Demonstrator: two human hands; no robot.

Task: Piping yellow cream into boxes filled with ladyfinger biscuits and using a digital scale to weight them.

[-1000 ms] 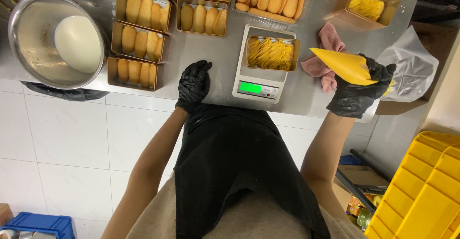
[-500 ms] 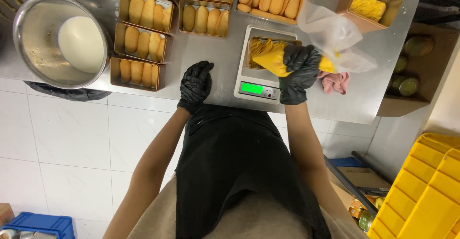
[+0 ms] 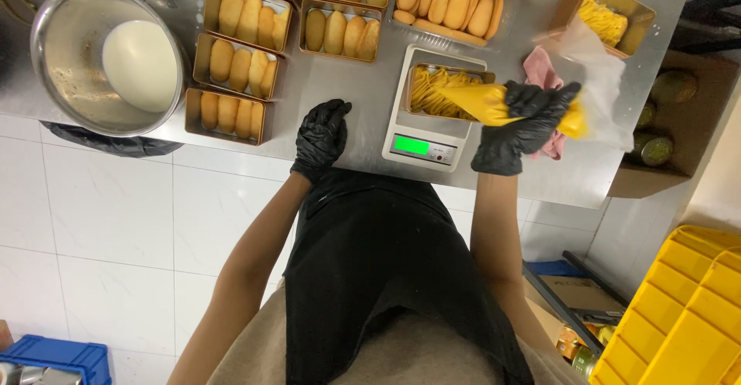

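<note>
Your right hand (image 3: 521, 126) is squeezed around the yellow piping bag (image 3: 494, 103), its tip over the gold tin (image 3: 448, 92) on the scale (image 3: 421, 146), which already holds a tangle of yellow strands. Your left hand (image 3: 320, 134) rests open on the steel table (image 3: 355, 84), holding nothing. One strand-filled tin (image 3: 610, 18) sits finished at the far right (the bun tins (image 3: 243, 18) look untopped, so most seems left).

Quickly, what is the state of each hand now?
Left hand: open, flat on the table, holds nothing.
Right hand: closed on a yellow piping bag, tip over the tray on the scale.
</note>
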